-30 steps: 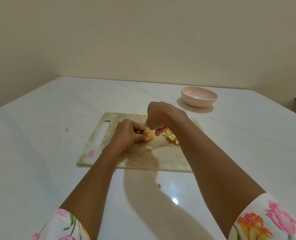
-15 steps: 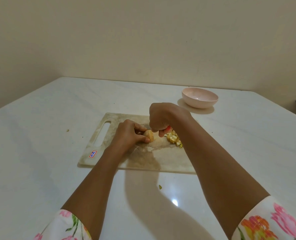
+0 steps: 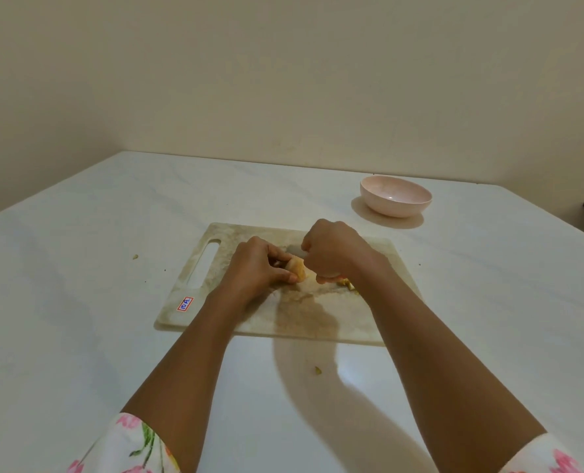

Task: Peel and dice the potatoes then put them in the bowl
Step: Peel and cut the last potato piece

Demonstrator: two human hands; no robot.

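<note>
Both forearms bare, coming out of floral sleeves [image 3: 127,445] and converging ahead of the body. Left hand [image 3: 256,268] palm down, fingers curled, thumb and fingertips pinching the potato piece [image 3: 298,268]. Right hand [image 3: 335,250] just beside it, knuckles up, fisted round the knife handle [image 3: 339,277], wrist bent slightly down. Hands nearly touching; right one sits a little further out than the left

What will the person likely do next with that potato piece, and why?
Probably press the knife down for a cut: the left hand holds the potato piece on the cutting board, the right hand grips the knife beside it, and the bowl looks empty.
</note>
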